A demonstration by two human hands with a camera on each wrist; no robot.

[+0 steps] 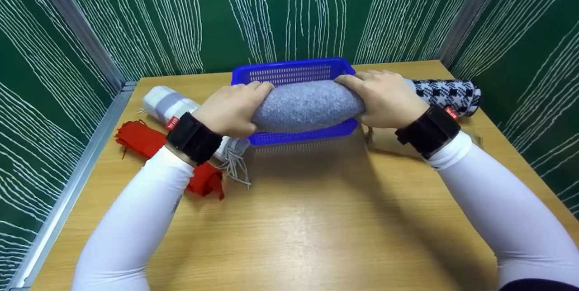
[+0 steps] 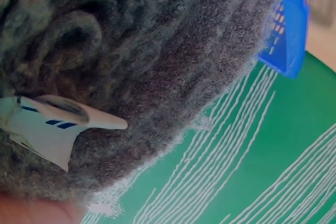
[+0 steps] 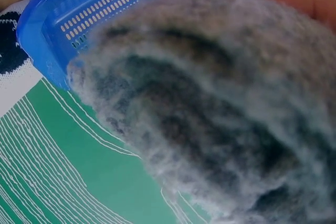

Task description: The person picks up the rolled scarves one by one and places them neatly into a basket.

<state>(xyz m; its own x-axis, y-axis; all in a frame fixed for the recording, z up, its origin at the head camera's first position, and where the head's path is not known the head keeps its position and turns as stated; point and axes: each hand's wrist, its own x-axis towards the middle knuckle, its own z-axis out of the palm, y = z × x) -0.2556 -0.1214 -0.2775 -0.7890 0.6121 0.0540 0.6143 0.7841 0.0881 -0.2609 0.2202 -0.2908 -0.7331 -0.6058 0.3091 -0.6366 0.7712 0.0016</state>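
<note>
A rolled grey fuzzy scarf (image 1: 310, 106) is held up in front of and over the blue basket (image 1: 294, 139) in the head view. My left hand (image 1: 236, 109) grips its left end, and my right hand (image 1: 383, 98) grips the right end. The left wrist view looks onto the spiral end of the scarf (image 2: 173, 72), where a white label (image 2: 58, 124) with blue marks sticks out. From the right wrist, the other rolled end of the scarf (image 3: 194, 119) looks blurred, with the basket (image 3: 58, 19) behind it.
Left of the basket lie a white-and-grey rolled scarf (image 1: 168, 103) with fringe and a red rolled cloth (image 1: 142, 139). A black-and-white patterned roll (image 1: 448, 94) lies at the right. Green walls (image 1: 280, 10) with white lines enclose the wooden table (image 1: 294, 227).
</note>
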